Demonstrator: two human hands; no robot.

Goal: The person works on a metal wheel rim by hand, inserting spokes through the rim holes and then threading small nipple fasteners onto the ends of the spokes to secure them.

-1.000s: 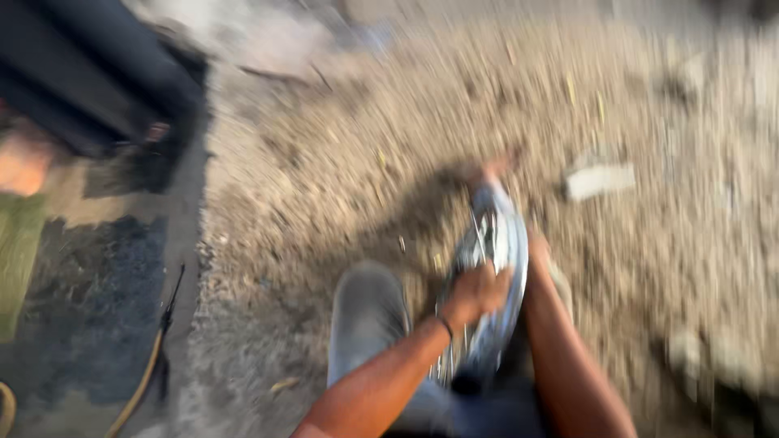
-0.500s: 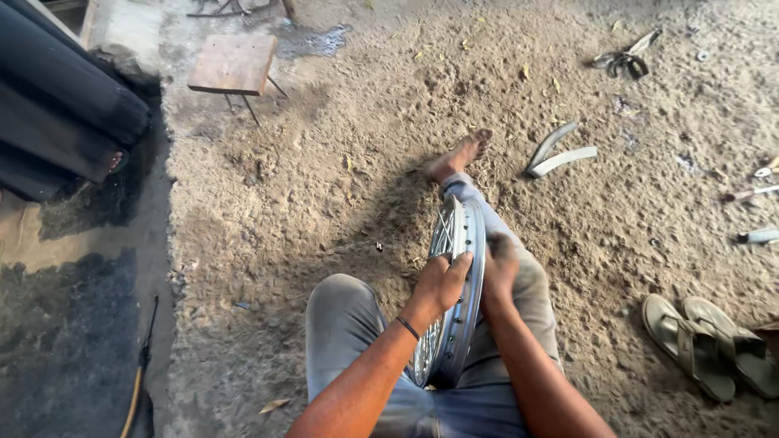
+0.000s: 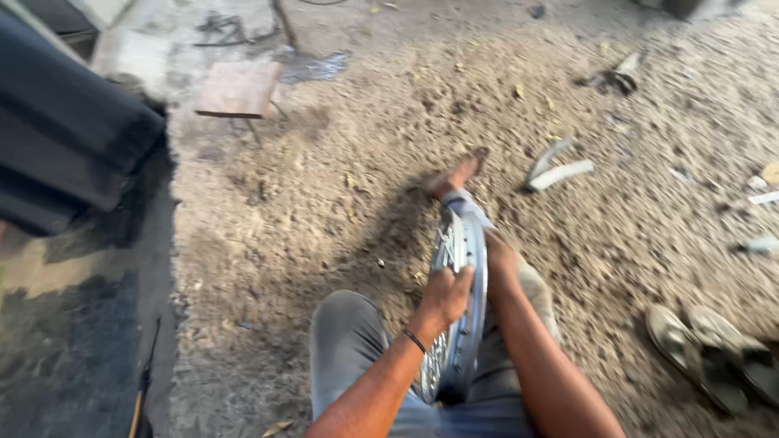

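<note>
left hand [image 3: 445,298]: it was clenched on the near edge of the wheel rim [image 3: 459,304], fingers wrapped over the metal, a dark band at the wrist.
right hand [image 3: 501,264]: it rested against the rim's far face, just across from the left grip; whether it clasped or only pressed, i could not tell.
wheel rim: it stood upright on edge between the person's legs, over the grey trousers, spokes bunched just above the left grip.
doing it well: i judged both palms should brace opposite faces so the rim stayed upright (the sandy ground looked loose).
nearby: sandals [image 3: 714,350] lay well off beyond the right hand; a wooden stool [image 3: 239,89] far ahead.
</note>
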